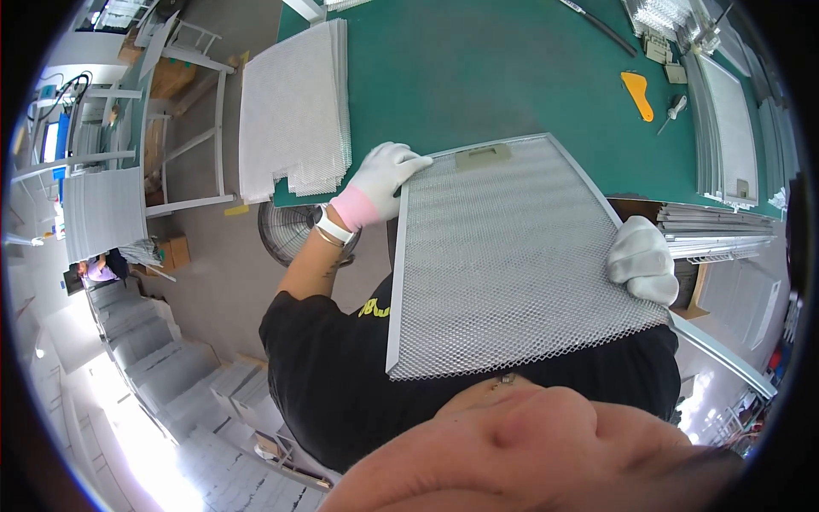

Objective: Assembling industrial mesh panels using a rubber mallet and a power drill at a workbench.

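Note:
A silver mesh filter panel [512,264] is tilted between my body and the green table. Metal frame strips line its left, far and right sides, while its near edge shows bare mesh. My left hand [388,177], in a white glove with a pink cuff, grips the far left corner. My right hand [641,260], also white-gloved, is closed around the right edge. Beyond that hand a metal frame strip [723,354] sticks out past the mesh toward the lower right. A small beige latch plate [483,156] sits near the panel's far edge.
Stacked mesh sheets [294,111] lie on the left of the green table [478,68]. At the right are an orange scraper [636,96], a screwdriver [674,111], a dark-handled tool [601,27] and finished-looking panels [729,128]. A floor fan [286,235] stands below left.

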Demonstrator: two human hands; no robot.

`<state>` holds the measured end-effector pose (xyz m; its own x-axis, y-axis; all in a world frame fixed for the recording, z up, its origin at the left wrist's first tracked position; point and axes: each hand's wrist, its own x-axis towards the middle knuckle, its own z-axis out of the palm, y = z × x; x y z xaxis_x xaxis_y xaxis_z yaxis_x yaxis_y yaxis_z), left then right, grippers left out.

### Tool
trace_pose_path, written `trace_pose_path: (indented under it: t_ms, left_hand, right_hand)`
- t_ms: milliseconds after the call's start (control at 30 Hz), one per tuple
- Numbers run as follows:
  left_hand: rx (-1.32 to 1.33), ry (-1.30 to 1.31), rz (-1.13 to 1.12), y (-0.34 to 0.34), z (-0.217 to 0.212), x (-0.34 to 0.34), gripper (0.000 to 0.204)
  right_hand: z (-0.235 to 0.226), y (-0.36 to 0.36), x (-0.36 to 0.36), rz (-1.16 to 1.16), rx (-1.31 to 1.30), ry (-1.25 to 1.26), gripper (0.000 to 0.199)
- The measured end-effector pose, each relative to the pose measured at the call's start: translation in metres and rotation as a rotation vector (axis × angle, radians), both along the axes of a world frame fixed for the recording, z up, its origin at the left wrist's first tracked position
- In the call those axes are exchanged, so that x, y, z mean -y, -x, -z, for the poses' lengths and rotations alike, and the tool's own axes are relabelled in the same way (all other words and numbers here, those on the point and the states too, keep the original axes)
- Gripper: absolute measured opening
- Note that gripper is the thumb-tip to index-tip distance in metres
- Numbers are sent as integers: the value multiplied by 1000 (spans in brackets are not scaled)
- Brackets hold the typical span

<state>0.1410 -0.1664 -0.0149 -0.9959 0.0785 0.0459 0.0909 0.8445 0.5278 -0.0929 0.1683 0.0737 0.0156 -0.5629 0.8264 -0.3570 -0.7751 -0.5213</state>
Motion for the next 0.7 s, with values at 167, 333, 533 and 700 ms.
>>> trace_pose_path:
  t_ms: [167, 333, 533, 700]
  left_hand:
    - [73, -11, -4, 10, 2, 32, 30]
    - [-2, -189, 128, 97, -13, 3, 28]
    - [339, 45, 308, 213, 9, -42, 26]
    - [520, 237, 332, 237, -8, -61, 31]
  right_hand:
    - [-1, 2, 2, 13, -10, 6, 23]
    - [0, -6, -3, 69, 13, -17, 23]
    - [4, -10, -3, 108, 58, 16, 24]
    - [7, -9, 6, 110, 51, 68, 28]
